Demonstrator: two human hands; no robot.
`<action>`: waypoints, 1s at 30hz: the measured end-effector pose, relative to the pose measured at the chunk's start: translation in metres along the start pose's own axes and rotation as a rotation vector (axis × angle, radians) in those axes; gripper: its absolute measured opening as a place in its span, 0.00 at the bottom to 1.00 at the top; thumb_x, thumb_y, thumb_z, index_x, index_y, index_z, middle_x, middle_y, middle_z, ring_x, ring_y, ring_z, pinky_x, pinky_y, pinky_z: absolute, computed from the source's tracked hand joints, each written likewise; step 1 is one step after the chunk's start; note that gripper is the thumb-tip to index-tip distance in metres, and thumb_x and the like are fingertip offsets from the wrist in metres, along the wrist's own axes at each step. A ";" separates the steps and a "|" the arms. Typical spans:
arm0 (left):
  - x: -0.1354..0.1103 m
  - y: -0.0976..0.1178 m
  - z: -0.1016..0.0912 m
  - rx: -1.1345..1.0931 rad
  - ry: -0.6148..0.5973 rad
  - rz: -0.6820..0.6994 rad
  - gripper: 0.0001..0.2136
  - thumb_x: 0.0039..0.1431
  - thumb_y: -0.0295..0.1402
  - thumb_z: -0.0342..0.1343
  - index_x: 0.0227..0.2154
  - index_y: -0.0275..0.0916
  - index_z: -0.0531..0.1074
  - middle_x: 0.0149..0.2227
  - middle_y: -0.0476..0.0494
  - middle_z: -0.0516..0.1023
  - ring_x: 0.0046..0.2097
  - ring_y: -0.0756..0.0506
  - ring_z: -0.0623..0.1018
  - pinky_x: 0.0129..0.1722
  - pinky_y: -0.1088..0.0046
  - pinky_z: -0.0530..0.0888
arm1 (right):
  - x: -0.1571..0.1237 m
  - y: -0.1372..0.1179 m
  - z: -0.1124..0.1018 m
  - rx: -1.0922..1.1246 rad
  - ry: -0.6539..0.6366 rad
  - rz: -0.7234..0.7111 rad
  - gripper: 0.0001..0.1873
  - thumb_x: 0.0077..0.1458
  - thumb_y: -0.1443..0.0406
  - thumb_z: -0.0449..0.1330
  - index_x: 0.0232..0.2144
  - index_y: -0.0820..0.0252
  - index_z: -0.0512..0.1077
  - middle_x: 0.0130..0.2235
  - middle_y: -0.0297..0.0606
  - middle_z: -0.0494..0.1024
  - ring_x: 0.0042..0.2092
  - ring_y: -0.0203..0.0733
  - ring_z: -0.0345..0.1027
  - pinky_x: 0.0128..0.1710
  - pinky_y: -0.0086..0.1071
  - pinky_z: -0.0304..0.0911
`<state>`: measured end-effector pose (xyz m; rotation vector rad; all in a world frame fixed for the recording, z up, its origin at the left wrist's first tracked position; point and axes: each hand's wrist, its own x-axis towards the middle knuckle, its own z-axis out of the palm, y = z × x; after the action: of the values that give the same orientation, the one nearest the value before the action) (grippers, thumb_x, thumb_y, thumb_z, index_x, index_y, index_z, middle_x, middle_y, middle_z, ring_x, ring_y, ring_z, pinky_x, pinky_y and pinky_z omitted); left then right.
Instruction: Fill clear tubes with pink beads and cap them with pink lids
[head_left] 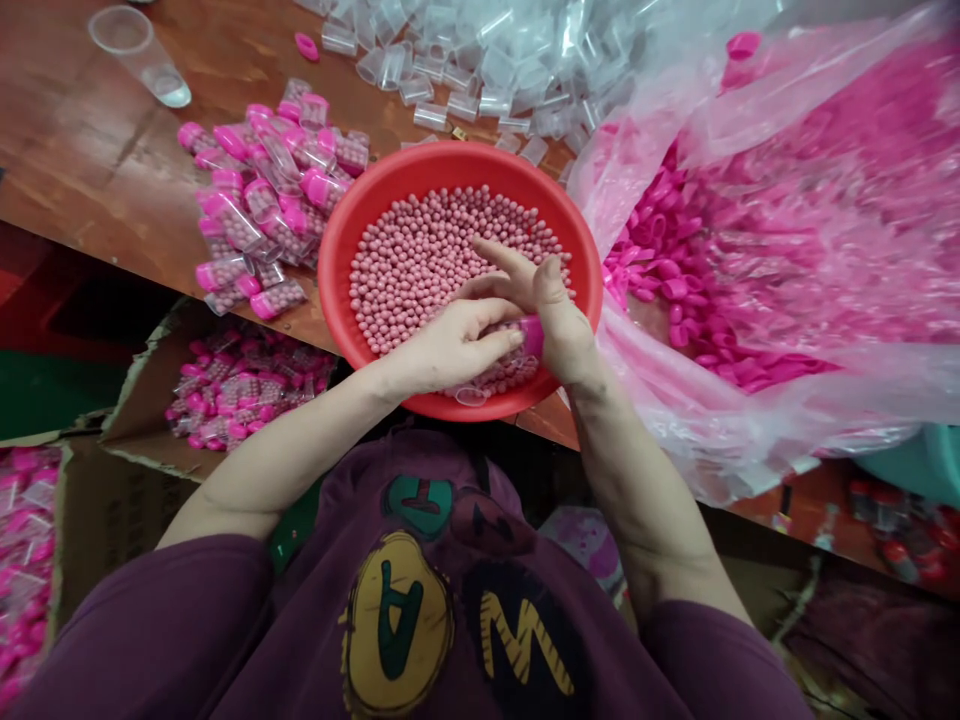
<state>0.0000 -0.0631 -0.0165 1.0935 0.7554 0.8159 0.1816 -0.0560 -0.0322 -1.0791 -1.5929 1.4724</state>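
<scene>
Bottle: a small bottle [532, 337], pink-capped, is held over the near right part of the red bowl [334, 270], partly hidden by the hands.
Left fingers: the bottle is gripped between thumb and fingers of the left hand [454, 340].
Right fingers: spread open; the cap is met by the palm of the right hand [564, 325].
Beads: some pink beads [420, 250] are covered from sight by both hands.
Left: capped bottles [262, 195] are heaped beside the bowl on the worktop [82, 170].
Beyond: clear tubes [487, 75] are piled.
Right: the bowl's rim is crowded by a plastic bag [795, 425] of pink caps [671, 270].
Below: more bottles are held in a cardboard box [146, 400].
</scene>
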 end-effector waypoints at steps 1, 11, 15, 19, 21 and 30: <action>0.000 0.000 0.002 0.056 -0.001 0.058 0.06 0.64 0.22 0.67 0.32 0.38 0.84 0.40 0.43 0.82 0.46 0.43 0.80 0.47 0.69 0.77 | -0.002 -0.001 -0.002 -0.047 -0.007 -0.018 0.45 0.77 0.29 0.44 0.77 0.43 0.74 0.56 0.43 0.88 0.58 0.53 0.86 0.62 0.48 0.84; -0.008 0.018 -0.008 -0.028 0.108 -0.053 0.07 0.74 0.35 0.69 0.40 0.37 0.83 0.31 0.48 0.77 0.30 0.51 0.73 0.33 0.74 0.70 | 0.024 -0.003 0.011 0.184 0.336 0.033 0.48 0.74 0.27 0.35 0.64 0.50 0.74 0.52 0.47 0.89 0.48 0.52 0.86 0.50 0.48 0.83; -0.007 0.039 -0.039 -0.052 0.310 -0.071 0.11 0.71 0.38 0.73 0.49 0.39 0.85 0.38 0.43 0.84 0.44 0.43 0.83 0.44 0.70 0.78 | 0.015 0.005 -0.002 0.028 0.454 -0.109 0.34 0.68 0.28 0.63 0.49 0.48 0.80 0.42 0.36 0.88 0.42 0.46 0.82 0.49 0.44 0.81; 0.011 0.048 -0.047 0.117 0.307 -0.062 0.17 0.73 0.42 0.69 0.58 0.40 0.84 0.42 0.41 0.87 0.49 0.38 0.85 0.48 0.66 0.81 | 0.001 -0.001 -0.023 -0.457 0.428 -0.144 0.21 0.77 0.44 0.63 0.44 0.51 0.83 0.41 0.39 0.87 0.43 0.48 0.81 0.50 0.45 0.79; 0.021 0.047 -0.047 0.248 0.294 -0.026 0.17 0.73 0.41 0.67 0.58 0.39 0.84 0.43 0.40 0.87 0.50 0.38 0.85 0.50 0.65 0.82 | 0.002 -0.007 -0.028 -0.740 0.288 -0.078 0.14 0.77 0.56 0.62 0.42 0.54 0.84 0.44 0.43 0.89 0.47 0.52 0.82 0.54 0.48 0.78; 0.034 0.037 -0.085 0.789 0.241 0.118 0.12 0.67 0.30 0.60 0.47 0.36 0.87 0.46 0.41 0.89 0.50 0.41 0.85 0.58 0.61 0.81 | 0.038 -0.029 0.008 -1.485 -0.119 0.288 0.22 0.71 0.71 0.57 0.61 0.78 0.79 0.62 0.72 0.81 0.60 0.76 0.81 0.56 0.58 0.75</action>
<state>-0.0616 0.0137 -0.0096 1.7699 1.2834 0.7698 0.1555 -0.0251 -0.0056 -2.0253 -2.7315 0.2296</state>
